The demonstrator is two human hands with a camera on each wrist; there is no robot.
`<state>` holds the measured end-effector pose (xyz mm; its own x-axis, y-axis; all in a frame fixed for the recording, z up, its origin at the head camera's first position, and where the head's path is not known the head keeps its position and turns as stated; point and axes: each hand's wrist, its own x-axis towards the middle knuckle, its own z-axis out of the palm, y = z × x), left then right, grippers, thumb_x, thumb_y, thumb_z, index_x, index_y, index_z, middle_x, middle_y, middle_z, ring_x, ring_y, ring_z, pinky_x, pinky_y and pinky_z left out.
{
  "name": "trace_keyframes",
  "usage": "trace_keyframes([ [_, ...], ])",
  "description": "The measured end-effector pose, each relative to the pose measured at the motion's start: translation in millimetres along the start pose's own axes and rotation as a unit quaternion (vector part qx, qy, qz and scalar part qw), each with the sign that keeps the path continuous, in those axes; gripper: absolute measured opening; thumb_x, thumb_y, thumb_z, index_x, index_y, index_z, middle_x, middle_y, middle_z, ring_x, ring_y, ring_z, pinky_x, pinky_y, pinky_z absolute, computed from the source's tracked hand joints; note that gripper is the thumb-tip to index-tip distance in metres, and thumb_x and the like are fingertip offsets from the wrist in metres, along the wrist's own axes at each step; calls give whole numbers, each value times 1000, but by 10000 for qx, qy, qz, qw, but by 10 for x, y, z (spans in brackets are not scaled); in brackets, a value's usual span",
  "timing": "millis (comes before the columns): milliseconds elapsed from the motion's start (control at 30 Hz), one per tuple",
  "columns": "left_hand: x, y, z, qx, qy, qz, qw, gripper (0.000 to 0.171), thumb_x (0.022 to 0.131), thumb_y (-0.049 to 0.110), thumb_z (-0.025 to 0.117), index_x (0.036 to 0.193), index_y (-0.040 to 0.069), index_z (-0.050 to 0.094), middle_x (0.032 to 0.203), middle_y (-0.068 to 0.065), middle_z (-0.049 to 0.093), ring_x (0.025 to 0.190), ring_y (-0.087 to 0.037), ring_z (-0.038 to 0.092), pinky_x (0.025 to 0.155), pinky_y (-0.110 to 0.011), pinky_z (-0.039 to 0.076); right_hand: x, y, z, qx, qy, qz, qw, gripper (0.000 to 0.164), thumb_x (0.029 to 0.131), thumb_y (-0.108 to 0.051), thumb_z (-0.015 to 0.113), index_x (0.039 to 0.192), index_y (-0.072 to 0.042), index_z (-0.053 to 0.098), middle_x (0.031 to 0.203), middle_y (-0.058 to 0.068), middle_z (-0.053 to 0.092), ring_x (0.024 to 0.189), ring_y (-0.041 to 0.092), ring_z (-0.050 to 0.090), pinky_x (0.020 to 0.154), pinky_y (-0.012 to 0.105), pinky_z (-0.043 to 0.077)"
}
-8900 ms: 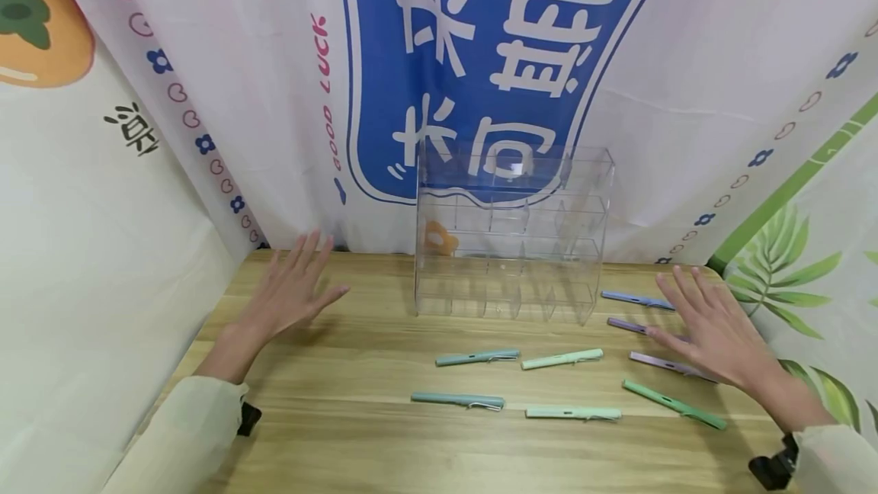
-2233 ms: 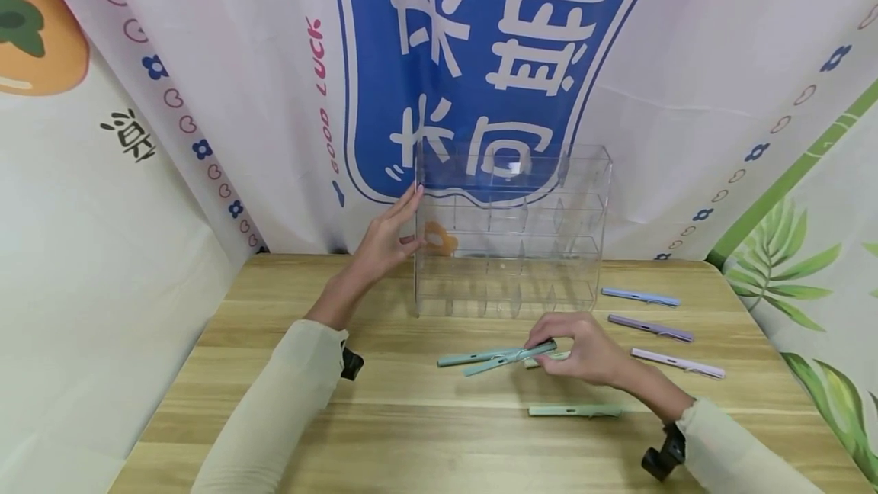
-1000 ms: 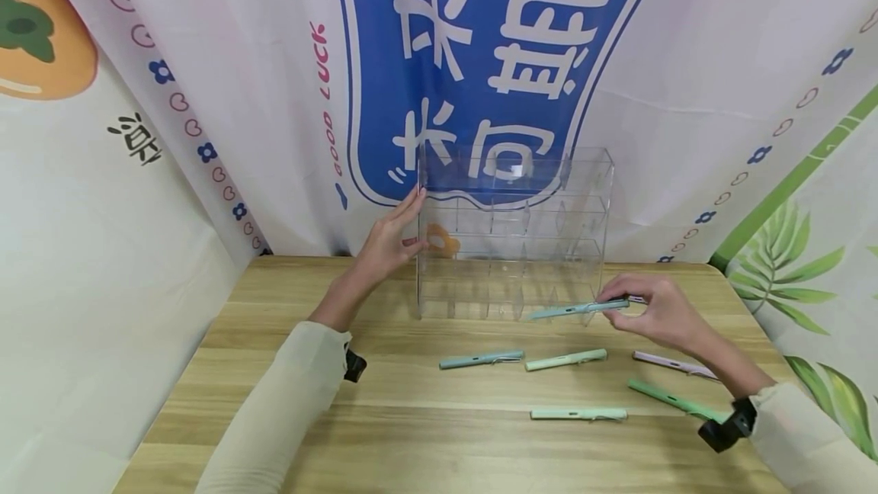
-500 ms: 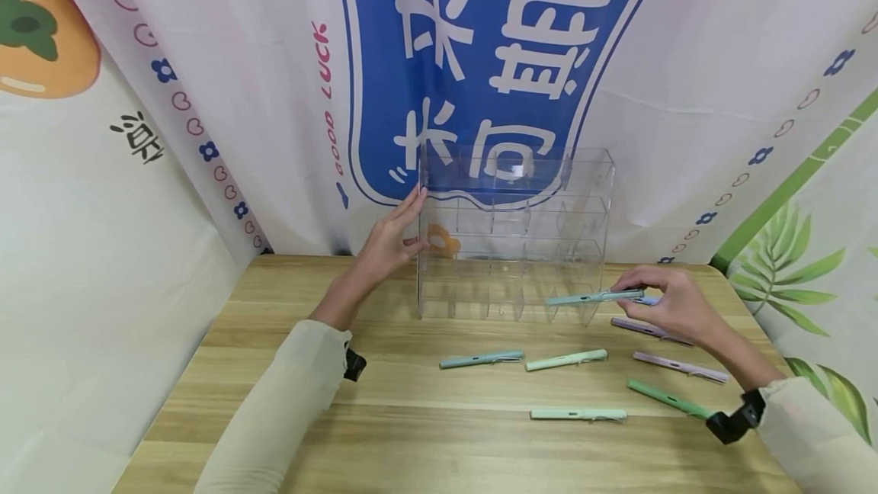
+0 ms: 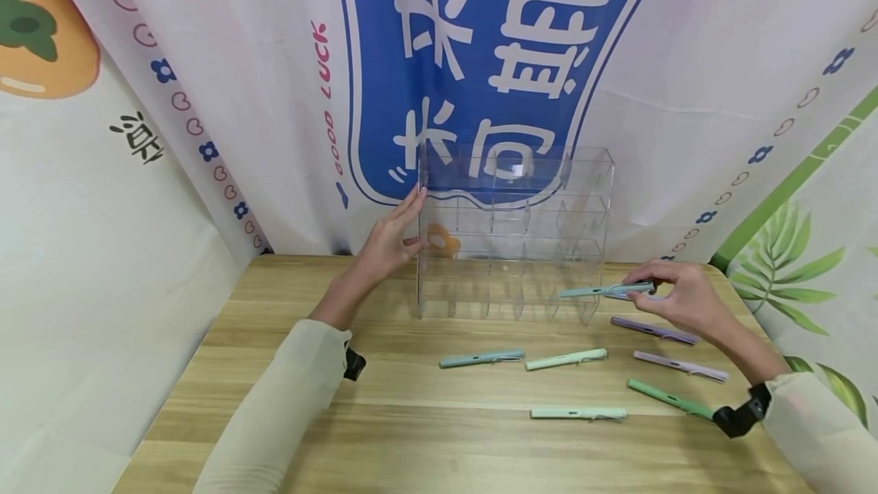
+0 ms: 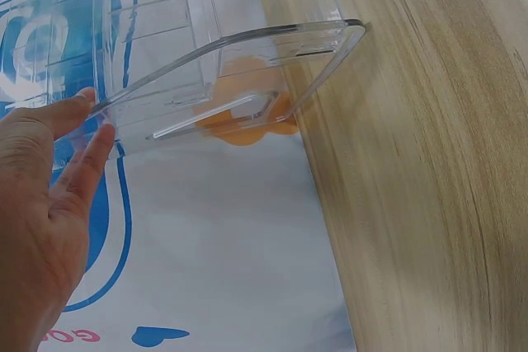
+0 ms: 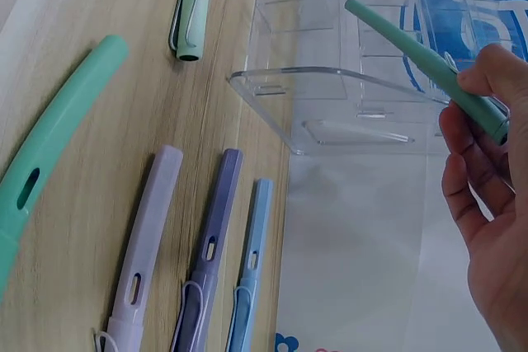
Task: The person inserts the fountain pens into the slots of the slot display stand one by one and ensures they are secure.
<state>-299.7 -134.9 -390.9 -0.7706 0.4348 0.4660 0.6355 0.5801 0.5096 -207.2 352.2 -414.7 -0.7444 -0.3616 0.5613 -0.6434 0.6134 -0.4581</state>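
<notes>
A clear plastic organizer with divided compartments stands upright at the back of the wooden table. My left hand touches its left side panel, fingertips and thumb tip at the edge, as the left wrist view shows too. Between thumb and fingers my right hand pinches a teal pen near its clip end. The pen is raised off the table at the organizer's lower right corner, its other end pointing left. Behind it a blue pen lies on the table, partly hidden in the head view.
Near my right hand lie a purple pen, a lilac pen and a green pen. Further left are another teal pen and two pale green pens, one behind and one in front. A printed cloth hangs behind.
Earlier both hands rested apart. The left hand went to the organizer, and the right picked up the front teal pen. Over the last second the right hand moved slightly right and back with it.
</notes>
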Motion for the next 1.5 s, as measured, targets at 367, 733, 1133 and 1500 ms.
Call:
trace_keyframes([
  [367, -10, 9, 0, -61, 2, -47, 10000, 100, 84, -12, 83, 166, 5, 29, 174, -17, 21, 122, -43, 67, 80, -28, 67, -23, 56, 43, -229, -62, 1, 9997, 31, 73, 11, 85, 92, -13, 82, 89, 1, 77, 68, 3, 61, 60, 11, 52],
  [733, -3, 6, 11, 9, -13, -16, 10000, 101, 84, -12, 83, 166, 5, 27, 174, -17, 20, 128, -42, 63, 80, -25, 66, -35, 101, 211, -302, 102, -193, 9993, 29, 70, 11, 86, 89, -10, 81, 85, 2, 78, 65, 5, 63, 57, 13, 54],
  [1133, -7, 18, 3, 115, -11, 2, 9999, 100, 85, -10, 84, 166, 4, 28, 174, -17, 20, 115, -38, 70, 80, -26, 66, -46, 118, 369, -88, 162, 122, 9998, 26, 73, 11, 86, 88, -8, 80, 83, 3, 77, 63, 3, 62, 53, 13, 52],
  [1500, -9, 16, -8, 120, -15, 57, 9999, 98, 85, -10, 84, 165, 2, 29, 173, -19, 21, 112, -38, 71, 79, -27, 67, -49, 140, 439, -94, 209, 84, 9997, 27, 73, 10, 87, 88, -12, 81, 84, 1, 76, 62, 2, 59, 51, 13, 50],
])
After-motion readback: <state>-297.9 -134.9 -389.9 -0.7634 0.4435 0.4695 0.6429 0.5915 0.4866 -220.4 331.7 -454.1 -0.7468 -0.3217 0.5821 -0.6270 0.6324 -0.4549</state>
